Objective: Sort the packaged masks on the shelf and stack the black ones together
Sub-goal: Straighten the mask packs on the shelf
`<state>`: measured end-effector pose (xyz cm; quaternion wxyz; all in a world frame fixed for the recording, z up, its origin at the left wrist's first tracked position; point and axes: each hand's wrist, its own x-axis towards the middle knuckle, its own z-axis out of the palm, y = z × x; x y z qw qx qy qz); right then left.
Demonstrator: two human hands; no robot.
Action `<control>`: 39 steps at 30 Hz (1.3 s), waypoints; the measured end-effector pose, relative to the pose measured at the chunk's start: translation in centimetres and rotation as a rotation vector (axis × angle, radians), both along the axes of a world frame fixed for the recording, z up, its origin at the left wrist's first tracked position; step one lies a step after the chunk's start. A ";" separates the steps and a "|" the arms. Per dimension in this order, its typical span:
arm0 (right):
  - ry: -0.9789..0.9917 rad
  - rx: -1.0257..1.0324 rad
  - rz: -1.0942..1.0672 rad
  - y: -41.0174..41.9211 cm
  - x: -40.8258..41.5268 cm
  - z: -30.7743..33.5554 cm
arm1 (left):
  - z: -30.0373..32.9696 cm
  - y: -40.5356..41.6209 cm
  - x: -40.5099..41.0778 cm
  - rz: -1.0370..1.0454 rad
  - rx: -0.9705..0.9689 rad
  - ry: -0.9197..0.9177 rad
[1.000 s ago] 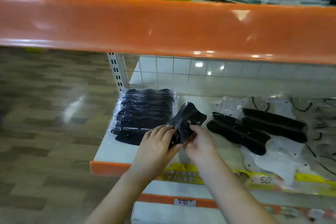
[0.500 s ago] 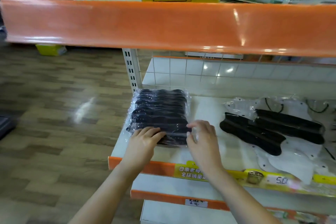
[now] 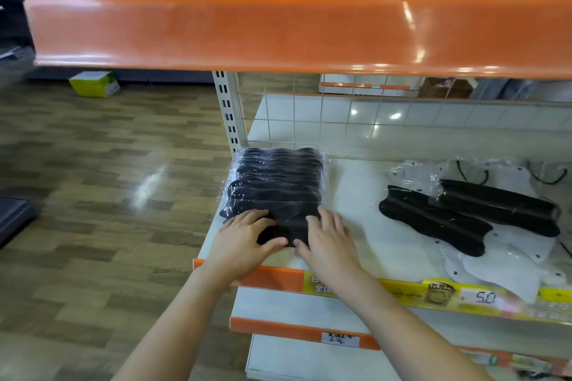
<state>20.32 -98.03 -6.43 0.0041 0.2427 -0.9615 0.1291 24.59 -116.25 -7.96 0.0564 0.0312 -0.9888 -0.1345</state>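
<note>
A stack of black masks in clear wrappers (image 3: 275, 182) lies at the left end of the white shelf (image 3: 356, 213). My left hand (image 3: 241, 241) and my right hand (image 3: 328, 241) both rest with straight fingers on the near end of that stack, pressing its topmost pack down. To the right, two more black packaged masks (image 3: 433, 219) (image 3: 498, 207) lie across a loose pile of white packaged masks (image 3: 507, 266).
An orange shelf lip (image 3: 278, 31) overhangs just above, with boxed goods on it. A perforated upright post (image 3: 227, 108) stands behind the stack. Wood-pattern floor (image 3: 93, 195) is to the left, with a green box (image 3: 94, 83) on it. Price tags run along the shelf front (image 3: 479, 297).
A second ago both hands held one black packaged mask in the air. They laid it on the left stack and now lie flat on it. The camera has moved closer.
</note>
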 end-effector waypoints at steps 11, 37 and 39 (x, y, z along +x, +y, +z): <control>0.063 -0.025 0.238 -0.9 -0.5 -1.3 | -0.8 0.8 -1.1 0.078 -0.102 0.183; 0.029 0.168 -0.407 18.8 -5.9 -1.3 | -1.4 24.4 -10.7 -0.220 -0.049 0.075; 0.052 0.173 -0.408 18.9 -5.8 -1.2 | -1.2 24.6 -10.6 -0.215 -0.091 0.073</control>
